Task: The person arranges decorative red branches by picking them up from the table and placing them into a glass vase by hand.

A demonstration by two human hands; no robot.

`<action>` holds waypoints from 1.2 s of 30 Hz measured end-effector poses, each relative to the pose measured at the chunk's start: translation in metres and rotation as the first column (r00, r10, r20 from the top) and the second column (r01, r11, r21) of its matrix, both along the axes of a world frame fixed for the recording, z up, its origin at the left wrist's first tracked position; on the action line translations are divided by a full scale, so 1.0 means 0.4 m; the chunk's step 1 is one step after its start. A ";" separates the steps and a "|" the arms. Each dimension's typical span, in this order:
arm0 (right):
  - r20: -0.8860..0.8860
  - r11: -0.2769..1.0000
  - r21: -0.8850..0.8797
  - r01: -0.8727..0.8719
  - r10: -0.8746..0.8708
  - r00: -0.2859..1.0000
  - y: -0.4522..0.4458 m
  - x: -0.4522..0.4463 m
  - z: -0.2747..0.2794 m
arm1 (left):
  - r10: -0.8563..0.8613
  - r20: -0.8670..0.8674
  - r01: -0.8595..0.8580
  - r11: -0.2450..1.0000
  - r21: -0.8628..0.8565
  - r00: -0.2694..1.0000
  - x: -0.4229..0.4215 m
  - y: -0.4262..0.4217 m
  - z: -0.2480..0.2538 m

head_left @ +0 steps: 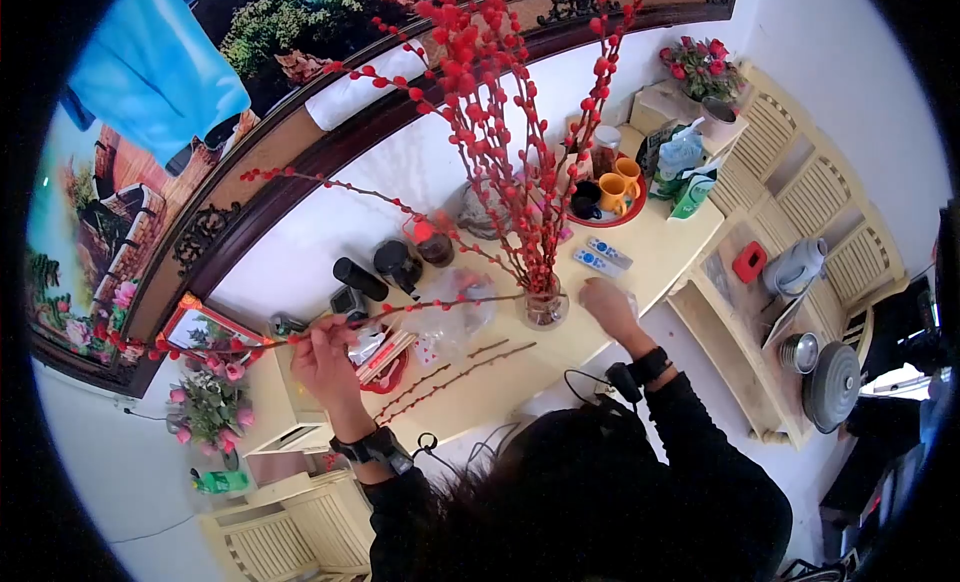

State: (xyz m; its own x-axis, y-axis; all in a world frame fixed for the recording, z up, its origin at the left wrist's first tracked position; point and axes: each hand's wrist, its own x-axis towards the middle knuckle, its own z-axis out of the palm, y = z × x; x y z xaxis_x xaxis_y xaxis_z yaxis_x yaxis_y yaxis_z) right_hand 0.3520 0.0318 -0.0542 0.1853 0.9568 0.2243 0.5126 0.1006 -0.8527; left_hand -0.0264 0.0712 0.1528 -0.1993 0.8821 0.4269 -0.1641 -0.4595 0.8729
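My left hand [325,362] is closed round a long branch with red buds [430,305]. That branch lies nearly level, its budded tip off to the left and its bare end close to the vase. A clear glass vase [543,310] stands on the cream table, filled with tall red-budded branches [490,132]. Just right of the vase is my right hand [608,310], held low over the tabletop with its fingertips hidden from view. Two loose branches [455,382] lie on the table between my arms.
Behind the vase sits a round red tray [640,204] with orange mugs [613,192]. Two remotes [602,255] lie nearby. Clear plastic wrap [455,317], a red basket [385,377] and a black cylinder [360,279] are to the left. A bench [740,322] stands right.
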 end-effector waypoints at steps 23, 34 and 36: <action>-0.067 0.999 0.037 -0.009 0.011 0.998 -0.064 0.112 -0.025 | -0.184 -0.544 0.283 0.954 0.104 0.819 0.271 -0.019 0.223; -0.154 0.982 -0.176 0.064 -0.091 0.984 -0.106 0.138 0.101 | -0.111 -0.534 0.183 0.980 0.083 0.838 0.297 -0.023 0.230; -0.150 0.984 -0.171 0.051 -0.077 0.986 -0.103 0.145 0.101 | -0.102 -0.533 0.167 0.983 0.076 0.840 0.298 -0.030 0.240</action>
